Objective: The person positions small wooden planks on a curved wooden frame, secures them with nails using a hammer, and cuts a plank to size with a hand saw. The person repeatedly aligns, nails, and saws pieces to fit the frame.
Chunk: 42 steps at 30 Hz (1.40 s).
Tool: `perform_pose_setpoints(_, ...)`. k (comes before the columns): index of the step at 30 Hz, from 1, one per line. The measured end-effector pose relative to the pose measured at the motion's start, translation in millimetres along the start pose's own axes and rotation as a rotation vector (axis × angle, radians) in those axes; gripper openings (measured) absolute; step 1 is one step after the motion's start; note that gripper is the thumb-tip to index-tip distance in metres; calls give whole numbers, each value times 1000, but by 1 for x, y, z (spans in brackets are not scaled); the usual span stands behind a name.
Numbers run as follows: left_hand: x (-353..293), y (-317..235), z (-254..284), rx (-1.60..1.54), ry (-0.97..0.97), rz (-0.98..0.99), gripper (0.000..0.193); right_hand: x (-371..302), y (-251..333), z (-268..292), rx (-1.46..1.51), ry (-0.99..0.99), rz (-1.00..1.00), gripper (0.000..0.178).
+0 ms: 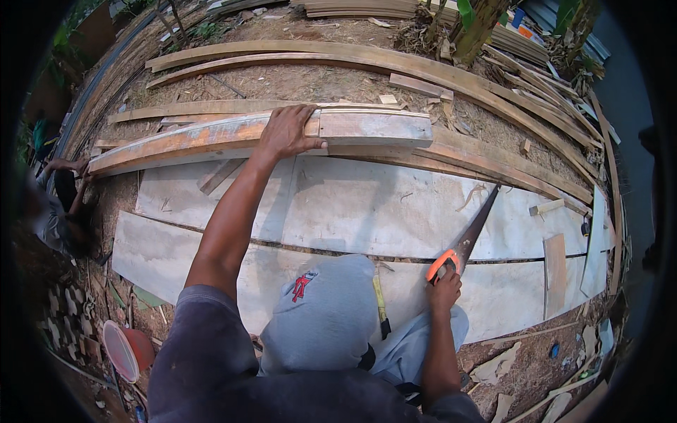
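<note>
My left hand (pixel 288 132) grips a long wooden beam (pixel 197 139) from above, fingers over its top and thumb on the near side. A thin dark line crosses the beam right beside that hand, and the part to its right looks paler. My right hand (pixel 445 289) is closed round the orange handle of a handsaw (pixel 474 236). The blade points away and to the right, above the pale boards, apart from the beam. Between my knees lies a yellow strip like a tape measure (pixel 381 303), partly hidden by my grey trouser leg (pixel 317 310).
Pale flat boards (pixel 367 204) cover the ground in front of me. Long timber lengths (pixel 395 67) lie beyond them. At the left, another person's hand (pixel 67 166) is at the beam's far end. A reddish bucket (pixel 130 350) lies tipped at lower left. Wood scraps (pixel 555 264) lie at right.
</note>
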State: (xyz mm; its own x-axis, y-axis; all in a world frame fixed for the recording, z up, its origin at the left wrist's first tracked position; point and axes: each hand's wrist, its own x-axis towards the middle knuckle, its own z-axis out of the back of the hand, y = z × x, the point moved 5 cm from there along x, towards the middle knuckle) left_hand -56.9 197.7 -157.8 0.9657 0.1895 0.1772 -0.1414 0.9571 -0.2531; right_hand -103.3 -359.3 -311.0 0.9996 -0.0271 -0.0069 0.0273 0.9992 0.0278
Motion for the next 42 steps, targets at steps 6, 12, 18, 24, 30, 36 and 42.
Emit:
perform_pose_setpoints(6,-3,1,1,15,-56,-25,112,-81,92,-10,194,616,389,57)
perform_pose_setpoints(12,-2,-1,1,30,-7,23,109,-96,102,-57,166,560,297,49)
perform_pose_setpoints(18,-5,-3,5,25,-70,-34,114,-71,107,-32,828,289,403,34)
perform_pose_setpoints(24,-3,-1,-5,17,-94,-29,105,-38,134,-38,1023,314,306,21)
perform_pose_setpoints(30,-34,-15,-3,0,-298,3,98,-30,112,-43,1070,398,179,18)
perform_pose_setpoints(36,-246,-10,-96,-341,-366,305,78,-31,73,-37,1014,353,66,17)
perform_pose_setpoints(42,-486,72,-127,-561,-543,1133,44,-26,55,-38,1002,355,13,16)
